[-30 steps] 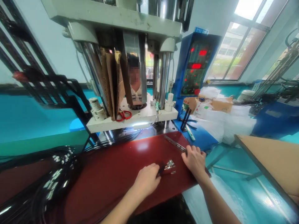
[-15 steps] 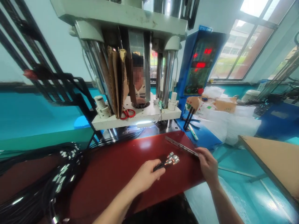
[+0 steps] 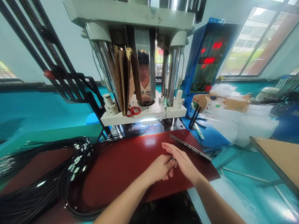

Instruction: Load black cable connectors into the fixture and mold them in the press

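My left hand [image 3: 160, 168] is closed around a small bunch of black cables with metal end fittings [image 3: 173, 159], mostly hidden between my hands. Fingers outstretched, my right hand [image 3: 181, 158] lies flat against the fittings and the fingertips of the left. Just beyond the right hand, a long narrow metal strip [image 3: 190, 147] rests on the dark red tabletop [image 3: 121, 161], touched by neither hand.
Coiled black cables [image 3: 77, 155] cover the table's left side. Behind stands a press [image 3: 144, 109] with red-handled scissors [image 3: 133, 111] and cardboard on its plate. A blue control box [image 3: 207, 59] stands right, near pliers [image 3: 201, 121] and white bags [image 3: 247, 124]. Someone's reflection shows in the press.
My right hand has let go of the metal strip, leaving it on the table, and moved left against the fittings in my left hand. The view has shifted slightly.
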A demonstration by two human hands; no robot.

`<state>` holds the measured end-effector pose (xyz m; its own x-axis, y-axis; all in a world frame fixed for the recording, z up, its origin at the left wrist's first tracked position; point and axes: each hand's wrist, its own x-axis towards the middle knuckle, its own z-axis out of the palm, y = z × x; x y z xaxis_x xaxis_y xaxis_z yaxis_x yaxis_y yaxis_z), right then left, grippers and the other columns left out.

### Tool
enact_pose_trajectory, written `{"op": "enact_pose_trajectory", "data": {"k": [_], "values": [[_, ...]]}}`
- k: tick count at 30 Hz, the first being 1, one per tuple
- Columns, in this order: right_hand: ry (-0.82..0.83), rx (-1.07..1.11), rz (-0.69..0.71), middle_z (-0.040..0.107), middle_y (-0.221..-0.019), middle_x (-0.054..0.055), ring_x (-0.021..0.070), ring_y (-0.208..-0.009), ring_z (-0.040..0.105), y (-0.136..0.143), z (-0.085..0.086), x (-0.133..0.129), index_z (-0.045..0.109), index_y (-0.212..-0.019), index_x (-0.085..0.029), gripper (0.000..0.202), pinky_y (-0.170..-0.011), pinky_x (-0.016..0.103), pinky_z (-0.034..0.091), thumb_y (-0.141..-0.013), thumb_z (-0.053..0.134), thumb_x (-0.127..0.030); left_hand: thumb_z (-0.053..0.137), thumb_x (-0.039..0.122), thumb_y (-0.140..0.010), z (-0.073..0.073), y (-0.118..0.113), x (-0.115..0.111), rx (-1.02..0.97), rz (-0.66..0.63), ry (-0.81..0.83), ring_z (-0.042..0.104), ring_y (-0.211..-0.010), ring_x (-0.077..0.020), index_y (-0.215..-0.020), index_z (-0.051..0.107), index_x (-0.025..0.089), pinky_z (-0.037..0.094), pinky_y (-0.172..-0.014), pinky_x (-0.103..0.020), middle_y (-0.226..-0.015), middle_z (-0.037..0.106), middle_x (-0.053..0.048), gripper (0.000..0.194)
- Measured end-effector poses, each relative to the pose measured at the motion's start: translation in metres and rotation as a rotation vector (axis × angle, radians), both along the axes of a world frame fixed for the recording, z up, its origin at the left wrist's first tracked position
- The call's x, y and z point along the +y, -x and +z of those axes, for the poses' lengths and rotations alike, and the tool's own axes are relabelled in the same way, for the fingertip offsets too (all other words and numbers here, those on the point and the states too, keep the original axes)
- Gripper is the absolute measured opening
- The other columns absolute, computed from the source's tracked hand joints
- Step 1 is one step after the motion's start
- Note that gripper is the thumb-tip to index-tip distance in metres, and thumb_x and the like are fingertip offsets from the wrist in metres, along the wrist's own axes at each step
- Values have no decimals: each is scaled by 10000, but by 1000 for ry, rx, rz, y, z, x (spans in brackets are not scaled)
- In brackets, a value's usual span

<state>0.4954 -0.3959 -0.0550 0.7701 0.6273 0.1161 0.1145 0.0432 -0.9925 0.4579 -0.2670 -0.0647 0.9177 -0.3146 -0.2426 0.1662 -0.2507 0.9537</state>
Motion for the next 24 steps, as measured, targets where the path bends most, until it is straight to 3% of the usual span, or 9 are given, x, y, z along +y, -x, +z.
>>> {"op": "enact_pose_trajectory", "data": {"k": [4,9,12,15,18,20,22,24], "values": [[23,59,-40,497,-1268,75,238,-992,576,-1,-3,-1,510,-1198,-269,408,-769,380,519,-844,433,-457,374,507,-791,-4,-7,-7,63,5,131,444,-380,-76,-758,475,125,350,-357,-190,-535,521,-4,396],[-110,119,-44,604,-1123,86,192,-1062,534,-9,-9,-3,567,-1127,-202,372,-964,384,375,-877,395,-417,569,395,-709,-2,-8,-2,109,-21,221,332,-318,-14,-738,477,132,204,-301,-139,-545,497,36,280],[-121,176,-36,615,-1101,85,195,-1045,543,-10,-11,-6,593,-1091,-196,364,-943,369,385,-882,383,-409,569,373,-706,-2,-9,-1,129,-9,238,427,-357,-43,-730,483,131,248,-310,-144,-586,548,3,258],[-27,148,67,607,-1114,79,157,-781,626,-12,-8,-8,576,-1118,-206,388,-745,309,488,-890,344,-417,604,353,-671,-1,-12,-2,155,17,240,527,-467,-87,-727,529,110,345,-374,-160,-596,564,-21,260],[116,52,171,559,-1180,85,79,-489,549,-14,-2,-10,500,-1210,-222,421,-517,256,478,-891,318,-427,620,338,-652,0,-15,-3,153,39,257,552,-520,-103,-723,561,92,400,-431,-185,-610,571,-34,262],[177,-39,212,481,-1272,92,98,-570,579,-15,2,-11,425,-1277,-236,446,-561,268,493,-885,334,-428,598,337,-669,-2,-15,-3,156,40,278,561,-526,-109,-732,560,95,406,-436,-191,-630,579,-40,253],[265,-170,236,423,-1326,85,159,-810,607,-16,6,-14,364,-1319,-247,480,-730,309,492,-872,381,-419,566,325,-691,-5,-14,-4,156,33,278,538,-484,-93,-760,552,106,376,-403,-176,-625,579,-32,230],[358,-307,235,399,-1348,70,202,-1053,523,-19,6,-19,326,-1339,-250,508,-888,342,422,-863,413,-402,533,321,-713,-9,-12,-4,151,42,260,447,-387,-54,-784,537,121,295,-344,-152,-570,552,-2,212]]}}
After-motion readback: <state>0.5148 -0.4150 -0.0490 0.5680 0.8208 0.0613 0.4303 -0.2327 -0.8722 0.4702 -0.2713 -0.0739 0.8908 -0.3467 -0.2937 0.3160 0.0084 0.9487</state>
